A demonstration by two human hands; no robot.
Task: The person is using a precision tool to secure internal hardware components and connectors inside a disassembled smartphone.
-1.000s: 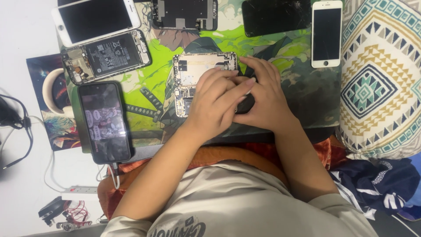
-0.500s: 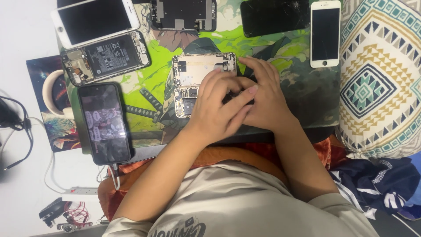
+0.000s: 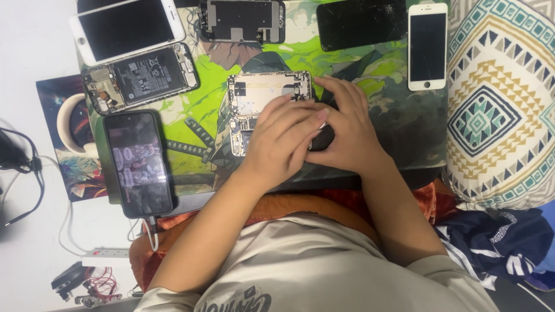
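Shifted: left hand now lower over opened gold-framed phone chassis.
Right hand grip closed on small black object; left grip unclear.

green printed mat with phones and opened phone

Opened phone chassis showing bare matt metal on the printed smooth work mat, white phone right of the chassis gleaming with glossy glass, patterned cushion looking woven cloth, lit phone left of it shining glossy
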